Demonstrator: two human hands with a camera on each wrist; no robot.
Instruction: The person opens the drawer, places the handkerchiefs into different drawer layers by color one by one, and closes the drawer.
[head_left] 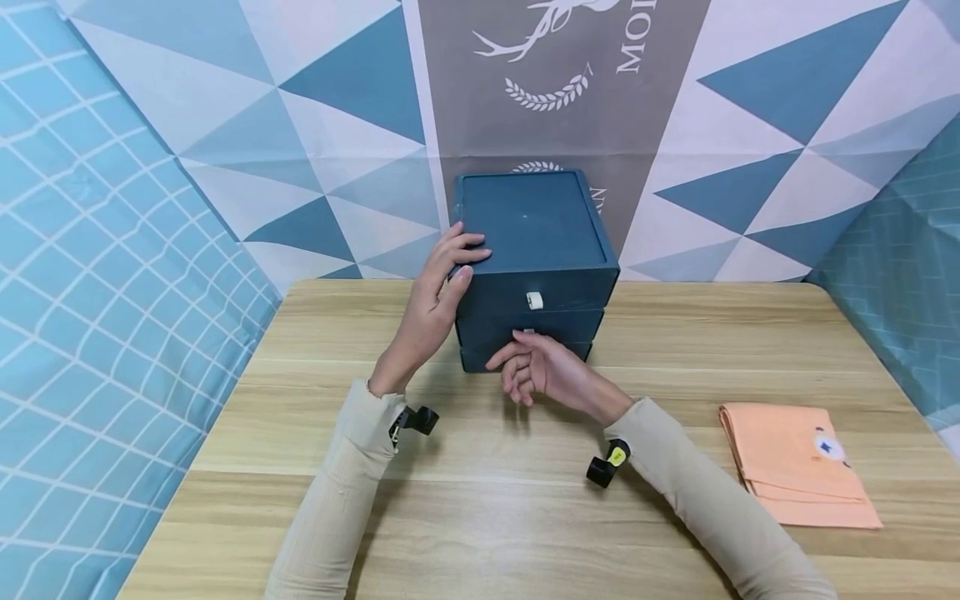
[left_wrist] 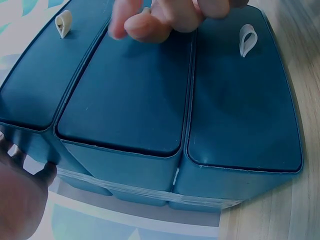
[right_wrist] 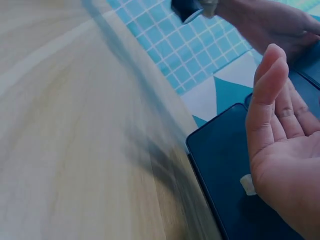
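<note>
Head: box stands upright on the table, by the back edge. Drawer fronts face the person, front roughly parallel to the back edge. Box's overall long axis: can't tell, top is foreshortened. Left hand rests on the top left edge, fingers extended, not clenched. Right hand is in front of the lower drawers, fingers loosely bent, no grasp visible. Top tab sticks out toward the person. Folded orange cloth lies on the table, well apart, to the right.

Left wrist: box shows sideways, top drawer at left, middle drawer, bottom drawer by the table. Each front's long axis runs across the box, parallel to the tabletop. Right fingers are over the middle drawer's tab, mostly hiding it; contact unclear.

Right wrist: right hand released, palm showing, beside the bottom tab. Left hand on the box beyond.
</note>
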